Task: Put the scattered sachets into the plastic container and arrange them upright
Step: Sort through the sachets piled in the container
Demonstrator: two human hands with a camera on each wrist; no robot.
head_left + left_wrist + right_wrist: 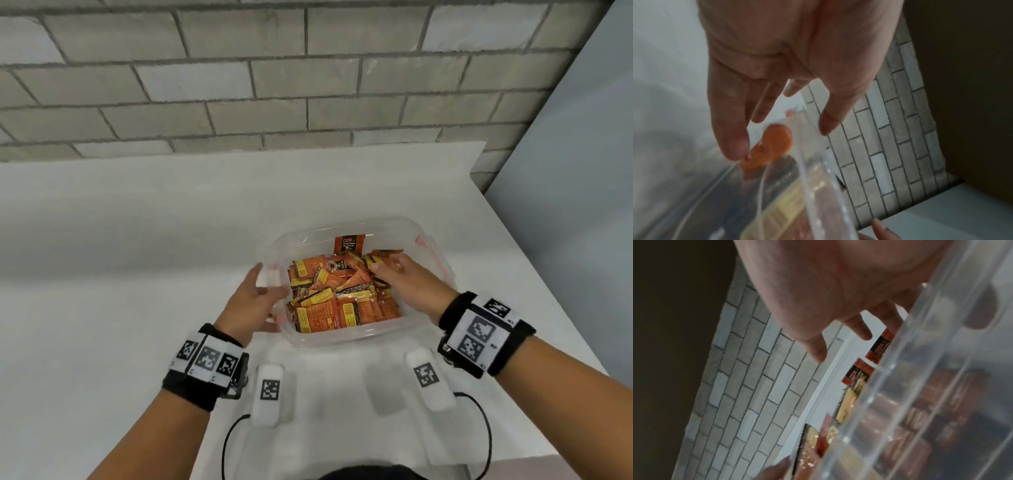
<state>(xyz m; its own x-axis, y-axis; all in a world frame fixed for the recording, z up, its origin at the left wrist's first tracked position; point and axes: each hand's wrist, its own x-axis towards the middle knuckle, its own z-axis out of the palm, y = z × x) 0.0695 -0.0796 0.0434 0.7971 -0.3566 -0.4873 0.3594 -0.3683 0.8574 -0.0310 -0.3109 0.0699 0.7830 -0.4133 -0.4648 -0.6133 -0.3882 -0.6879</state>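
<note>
Bare test bench, white table (137,240), grey brick wall (239,85) (no household clutter), tagged blocks (269,394)

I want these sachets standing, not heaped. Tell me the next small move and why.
Probably have the right hand, already among the sachets, tip a few up against the far wall beside the one upright sachet. Most lie flat and jumbled in the plastic container, while the left hand rests at its left wall and could steady it.
</note>
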